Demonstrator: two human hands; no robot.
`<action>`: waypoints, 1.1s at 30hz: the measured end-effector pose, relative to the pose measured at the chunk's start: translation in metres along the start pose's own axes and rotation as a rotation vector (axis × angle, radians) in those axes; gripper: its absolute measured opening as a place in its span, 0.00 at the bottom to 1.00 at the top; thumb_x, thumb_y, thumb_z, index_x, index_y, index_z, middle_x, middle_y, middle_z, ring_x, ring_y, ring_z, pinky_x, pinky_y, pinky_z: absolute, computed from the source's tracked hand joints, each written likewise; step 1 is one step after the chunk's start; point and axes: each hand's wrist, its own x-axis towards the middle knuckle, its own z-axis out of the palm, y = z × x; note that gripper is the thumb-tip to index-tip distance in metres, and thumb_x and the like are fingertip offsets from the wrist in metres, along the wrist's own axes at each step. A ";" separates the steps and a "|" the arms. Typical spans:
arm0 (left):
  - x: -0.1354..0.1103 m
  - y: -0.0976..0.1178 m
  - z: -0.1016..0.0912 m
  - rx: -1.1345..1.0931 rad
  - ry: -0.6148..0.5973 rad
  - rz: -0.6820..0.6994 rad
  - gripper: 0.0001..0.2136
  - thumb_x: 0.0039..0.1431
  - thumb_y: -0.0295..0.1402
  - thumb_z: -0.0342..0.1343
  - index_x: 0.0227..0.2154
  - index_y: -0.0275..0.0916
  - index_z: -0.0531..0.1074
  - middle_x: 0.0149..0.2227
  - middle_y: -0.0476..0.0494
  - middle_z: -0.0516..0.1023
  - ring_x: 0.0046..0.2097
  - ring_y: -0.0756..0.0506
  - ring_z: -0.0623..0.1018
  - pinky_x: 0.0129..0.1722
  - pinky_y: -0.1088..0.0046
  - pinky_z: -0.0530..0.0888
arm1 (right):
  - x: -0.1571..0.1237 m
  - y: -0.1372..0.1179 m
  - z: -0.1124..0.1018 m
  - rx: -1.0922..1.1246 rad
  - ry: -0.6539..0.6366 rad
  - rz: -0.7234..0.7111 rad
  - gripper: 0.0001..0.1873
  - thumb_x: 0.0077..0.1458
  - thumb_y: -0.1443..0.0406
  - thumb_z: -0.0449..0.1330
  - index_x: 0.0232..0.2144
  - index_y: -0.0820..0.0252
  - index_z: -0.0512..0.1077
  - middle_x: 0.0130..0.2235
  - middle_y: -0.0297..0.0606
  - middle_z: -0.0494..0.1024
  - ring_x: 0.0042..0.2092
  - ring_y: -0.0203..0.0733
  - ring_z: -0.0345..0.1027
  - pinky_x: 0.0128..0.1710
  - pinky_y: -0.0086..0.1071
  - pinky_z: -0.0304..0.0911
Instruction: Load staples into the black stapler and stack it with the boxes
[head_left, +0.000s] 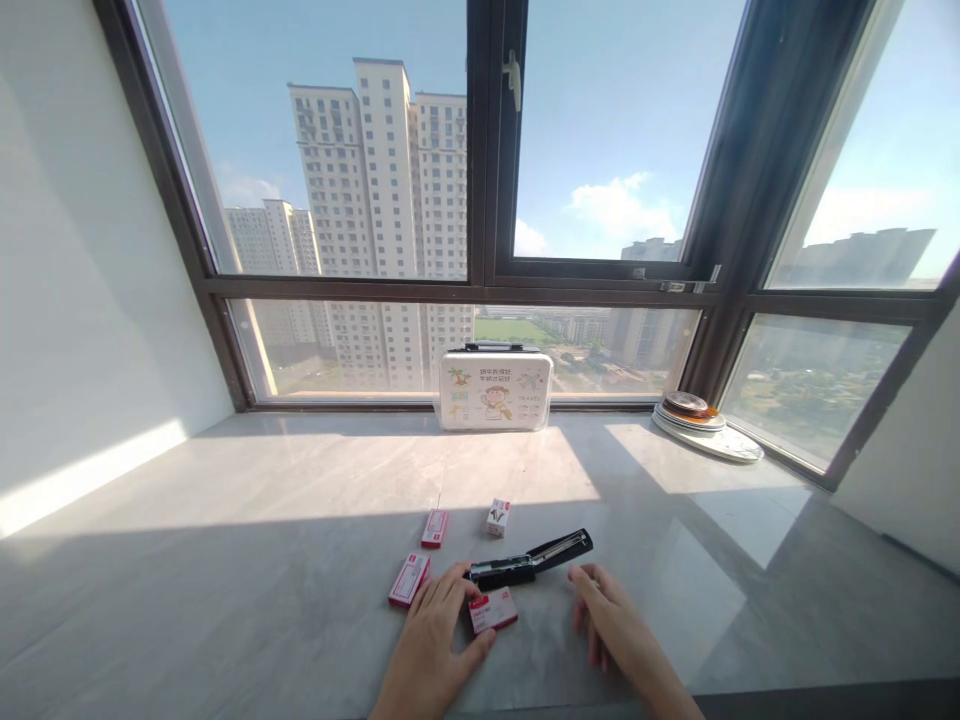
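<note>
My left hand (435,645) has its thumb and index finger about a pink-and-white staple box (493,612), touching its edges. Just behind that box lies a black stapler (504,571), hinged open with its top arm swung to the right. Its left end is beside my left fingertips. To the right of the stapler is my right hand (611,625), fingers loosely bent and apart, with nothing visible in them. Another pink staple box (409,580) lies left of my left hand, partly behind its fingers. Farther back are a smaller pink box (434,528) and a small white box (499,517).
A white case (495,392) with cartoon prints and a dark handle stands against the window. Several stacked plates or round mats (705,430) sit in the back right corner. The grey marble-like ledge (247,600) has a dark front edge at the lower right.
</note>
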 end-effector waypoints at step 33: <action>0.003 -0.008 -0.010 -0.059 -0.089 -0.041 0.16 0.58 0.37 0.61 0.50 0.46 0.75 0.67 0.44 0.64 0.68 0.39 0.62 0.70 0.56 0.57 | -0.010 -0.047 0.096 -0.303 -0.048 -0.299 0.16 0.57 0.51 0.58 0.35 0.56 0.75 0.24 0.37 0.78 0.26 0.43 0.71 0.25 0.31 0.60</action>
